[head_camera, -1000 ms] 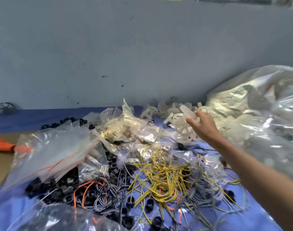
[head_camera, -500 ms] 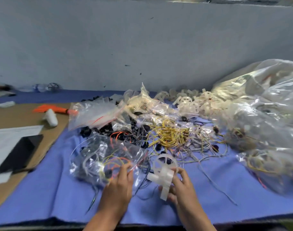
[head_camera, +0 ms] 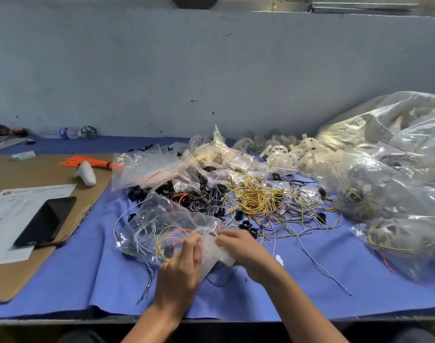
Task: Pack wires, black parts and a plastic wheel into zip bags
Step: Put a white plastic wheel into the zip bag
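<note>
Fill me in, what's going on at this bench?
A person is bagging a kit. The left hand grips the zip bag at its mouth; the right hand holds a white plastic wheel there, seemingly feeding it in. Wires and a black part are inside. Loose stock lies behind on the blue cloth.

This is a small packing workshop. A bench under a blue cloth (head_camera: 87,280) stands against a bare, scuffed wall (head_camera: 211,70), heaped with loose wires (head_camera: 253,196), black parts (head_camera: 137,194), white plastic wheels (head_camera: 283,154) and empty zip bags (head_camera: 147,169). Big clear sacks (head_camera: 397,157) of filled bags pile up at the right; a printed sheet (head_camera: 13,209) and a phone (head_camera: 45,221) lie on cardboard (head_camera: 18,276) at the left.
</note>
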The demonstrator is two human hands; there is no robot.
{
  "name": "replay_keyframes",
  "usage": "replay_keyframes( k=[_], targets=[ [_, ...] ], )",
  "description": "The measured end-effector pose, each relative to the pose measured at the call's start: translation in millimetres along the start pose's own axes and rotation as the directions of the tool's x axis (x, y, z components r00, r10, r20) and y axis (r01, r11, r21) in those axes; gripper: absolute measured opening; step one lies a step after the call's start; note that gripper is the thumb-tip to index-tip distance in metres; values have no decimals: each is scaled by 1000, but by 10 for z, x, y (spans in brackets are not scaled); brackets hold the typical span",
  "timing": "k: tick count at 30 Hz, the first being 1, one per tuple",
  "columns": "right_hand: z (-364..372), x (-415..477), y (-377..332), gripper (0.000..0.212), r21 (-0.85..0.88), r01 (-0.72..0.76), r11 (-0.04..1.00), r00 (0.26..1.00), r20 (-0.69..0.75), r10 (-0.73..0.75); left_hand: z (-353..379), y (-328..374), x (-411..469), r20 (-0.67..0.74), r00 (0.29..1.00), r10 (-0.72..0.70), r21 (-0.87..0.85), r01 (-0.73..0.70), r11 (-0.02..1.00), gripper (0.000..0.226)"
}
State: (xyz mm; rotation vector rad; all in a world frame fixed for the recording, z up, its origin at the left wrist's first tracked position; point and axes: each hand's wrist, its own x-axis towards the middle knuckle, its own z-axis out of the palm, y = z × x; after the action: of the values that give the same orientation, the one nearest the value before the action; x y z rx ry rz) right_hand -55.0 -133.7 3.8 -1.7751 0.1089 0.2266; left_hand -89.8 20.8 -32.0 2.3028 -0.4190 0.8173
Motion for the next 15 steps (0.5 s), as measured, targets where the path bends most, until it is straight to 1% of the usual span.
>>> replay_keyframes(
  k=[2, 3, 4, 6, 7, 8, 9, 10, 12, 13, 15],
  targets=[
    [77, 54, -35, 11, 36, 50, 998, 991, -124, -45, -2, -4, -5, -20, 1000, 22, -2, -22, 1000, 29],
    [141, 55, -35, 11, 96, 58, 994, 979, -202, -38, -7, -7, -9, -27, 999, 29, -8, -30, 1000, 28],
    [211, 54, -9, 16, 171, 66, 983, 965, -262, -19, -8, -12, -12, -34, 999, 33, -15, -34, 999, 27],
    [330, 26, 63, 20, 292, 92, 952, 957, -291, -3, 0, -20, -17, -36, 999, 26, -23, -27, 999, 28],
    [371, 11, 99, 19, 305, 96, 947, 966, -258, -15, 10, -26, -17, -38, 999, 21, -17, -22, 1000, 28],
    [395, -4, 140, 17, 303, 88, 949, 981, -192, -30, 20, -32, -16, -39, 999, 12, -12, -12, 1000, 29],
    [398, -30, 165, 20, 305, 72, 950, 994, -106, -41, 25, -35, -12, -35, 999, 2, -7, -2, 1000, 30],
    [385, -46, 186, 27, 312, 49, 949, 999, -16, -46, 27, -36, -13, -32, 999, 4, 1, -4, 1000, 31],
    [325, -50, 217, 41, 316, 51, 947, 989, 119, -93, 35, -41, -23, -27, 999, 40, 23, -39, 999, 31],
    [296, -52, 225, 42, 328, 79, 941, 977, 161, -138, 34, -45, -26, -23, 998, 54, 24, -53, 998, 31],
    [260, -47, 213, 38, 377, 125, 918, 951, 217, -219, 30, -64, -24, -31, 998, 51, 2, -51, 999, 31]
  ],
)
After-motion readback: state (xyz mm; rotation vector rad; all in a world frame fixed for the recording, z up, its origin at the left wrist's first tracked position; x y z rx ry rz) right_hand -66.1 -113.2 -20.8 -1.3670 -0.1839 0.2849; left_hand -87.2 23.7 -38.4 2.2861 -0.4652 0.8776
